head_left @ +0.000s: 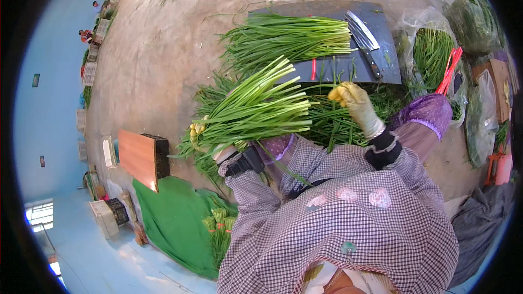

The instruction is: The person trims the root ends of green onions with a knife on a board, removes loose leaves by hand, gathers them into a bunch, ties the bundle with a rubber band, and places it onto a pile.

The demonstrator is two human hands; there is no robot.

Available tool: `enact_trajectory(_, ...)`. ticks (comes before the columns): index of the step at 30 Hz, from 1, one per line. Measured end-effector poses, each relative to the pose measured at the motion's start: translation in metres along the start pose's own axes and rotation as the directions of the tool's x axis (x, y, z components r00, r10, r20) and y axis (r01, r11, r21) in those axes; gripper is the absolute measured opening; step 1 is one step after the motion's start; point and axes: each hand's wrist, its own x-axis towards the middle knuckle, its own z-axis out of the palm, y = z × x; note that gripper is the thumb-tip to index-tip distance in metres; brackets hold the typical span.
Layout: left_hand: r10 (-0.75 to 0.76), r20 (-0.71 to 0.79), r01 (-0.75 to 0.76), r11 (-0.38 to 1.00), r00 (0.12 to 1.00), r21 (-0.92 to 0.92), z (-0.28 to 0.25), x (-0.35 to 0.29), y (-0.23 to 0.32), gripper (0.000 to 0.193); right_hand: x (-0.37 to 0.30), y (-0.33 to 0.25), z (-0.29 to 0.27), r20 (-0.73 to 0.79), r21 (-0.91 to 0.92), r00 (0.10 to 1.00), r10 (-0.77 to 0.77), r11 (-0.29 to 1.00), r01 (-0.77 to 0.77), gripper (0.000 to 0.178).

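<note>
My left hand [198, 127], in a yellow-tipped glove, is closed round a loose bunch of long green chives [267, 103]. Their pale cut ends fan out to the right above my lap. To the right of the bunch is my right hand [353, 103], also gloved, with its fingers pinched together. A thin green chive leaf reaches its fingertips and seems to be held there. Beyond both hands, a thick pile of chives [294, 38] lies on a dark board [327, 8]. A cleaver [364, 35] with a dark handle rests beside the pile's cut ends.
Loose greens [338, 120] lie between my knees and the board. A red tie [313, 69] sits on the board's near edge. Red strips [449, 71] hang by my right knee, near bagged greens [433, 54]. On the left are a green cloth [169, 223] and banded bundles [220, 228].
</note>
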Motion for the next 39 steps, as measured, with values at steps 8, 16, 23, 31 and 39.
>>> enact_trajectory(8,-0.049,-0.009,0.049,0.997,0.999,0.062,0.023,-0.005,-0.014,0.022,-0.002,-0.024,-0.009,0.284,-0.343,0.95,-0.128,0.912,0.225,0.064)
enact_trajectory(16,0.014,-0.205,0.029,0.978,0.979,0.208,0.005,0.005,-0.002,0.028,0.027,-0.04,0.072,0.144,0.465,0.99,0.002,0.882,-0.069,0.027)
enact_trajectory(23,0.11,-0.3,-0.024,0.96,0.948,0.278,0.003,0.0,0.001,0.026,0.014,-0.043,0.034,-0.037,0.657,0.995,0.095,0.752,-0.047,0.024)
enact_trajectory(31,0.01,-0.064,0.0,0.988,0.998,0.158,0.016,0.002,-0.01,0.027,0.02,-0.05,0.067,0.446,0.536,0.895,0.008,0.798,-0.274,0.044)
enact_trajectory(39,-0.008,-0.068,0.023,0.975,0.998,0.22,0.023,0.006,-0.005,0.031,0.027,-0.051,0.093,0.27,0.79,0.948,0.171,0.524,-0.32,0.035)
